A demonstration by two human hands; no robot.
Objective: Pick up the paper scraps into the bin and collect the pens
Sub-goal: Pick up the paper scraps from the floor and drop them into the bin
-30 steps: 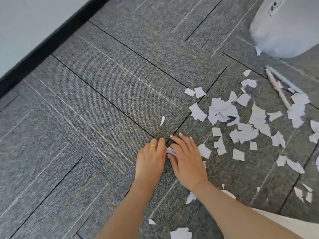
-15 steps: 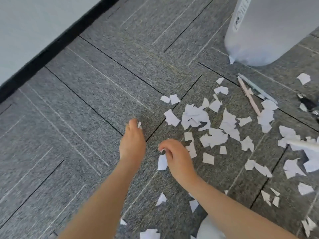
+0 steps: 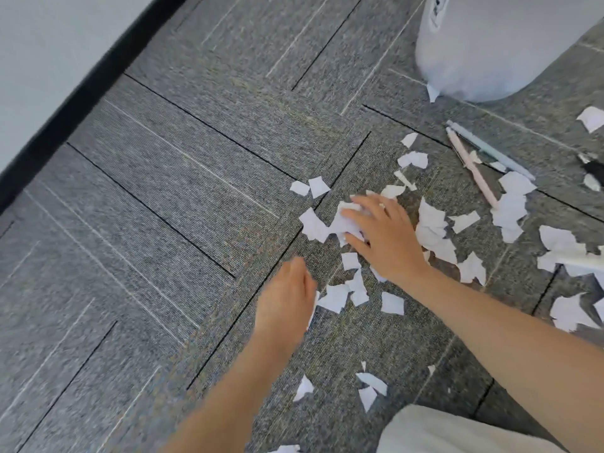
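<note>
White paper scraps point(image 3: 434, 230) lie scattered over the grey carpet. My right hand point(image 3: 387, 238) lies with spread fingers on a crumpled clump of scraps point(image 3: 343, 223), thumb at the clump's near edge. My left hand point(image 3: 287, 299) hovers blurred to the lower left, beside more scraps point(image 3: 333, 299); whether it holds anything is unclear. A pink pen point(image 3: 470, 165) and a light blue pen point(image 3: 490, 152) lie side by side at the upper right, below the white bin point(image 3: 490, 44). A white pen point(image 3: 585, 260) shows at the right edge.
A white wall with a black skirting board point(image 3: 81, 93) runs along the left. A dark object point(image 3: 595, 170) lies at the right edge near the pens. My light trouser knee point(image 3: 457, 433) fills the bottom right. More scraps point(image 3: 369, 384) lie close to me.
My right hand has moved forward from a single scrap onto the crumpled clump. My left hand has pulled back from the scrap by the carpet seam, and the view has shifted.
</note>
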